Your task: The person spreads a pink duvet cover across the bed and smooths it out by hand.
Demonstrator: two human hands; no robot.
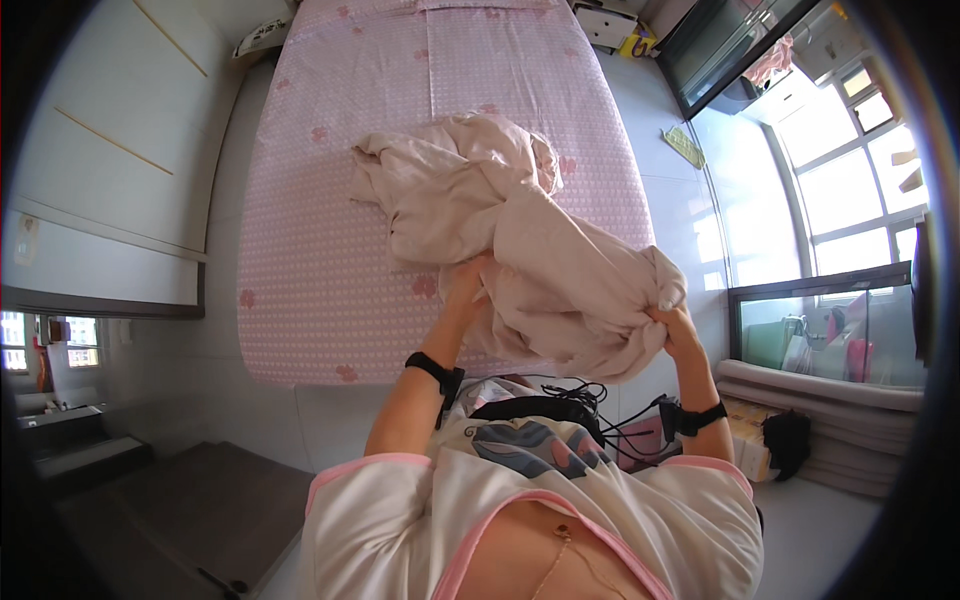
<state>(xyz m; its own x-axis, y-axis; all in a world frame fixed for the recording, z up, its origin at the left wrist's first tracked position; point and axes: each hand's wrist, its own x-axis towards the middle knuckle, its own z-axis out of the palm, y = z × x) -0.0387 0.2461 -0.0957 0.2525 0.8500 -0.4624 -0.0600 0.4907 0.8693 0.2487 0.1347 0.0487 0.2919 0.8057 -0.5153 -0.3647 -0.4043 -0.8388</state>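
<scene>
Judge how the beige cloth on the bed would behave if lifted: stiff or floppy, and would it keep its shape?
The beige cloth is probably floppy: it lies in loose, soft folds. It likely won't keep its shape, since it bunches where the right grip gathers it. Its bulk across the bed suggests some weight.

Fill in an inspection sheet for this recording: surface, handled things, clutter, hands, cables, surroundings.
Surface: bed with a pink patterned cover.
Handled things: beige fabric, bunched and twisted, partly on the bed.
Clutter: flat green item on the floor right of the bed.
Hands: left hand at the fabric's near side, partly hidden, grip unclear; right hand closed on its bunched right end.
Cables: black cables near the bed's near edge.
Surroundings: pale cabinet left; bright window right.
</scene>
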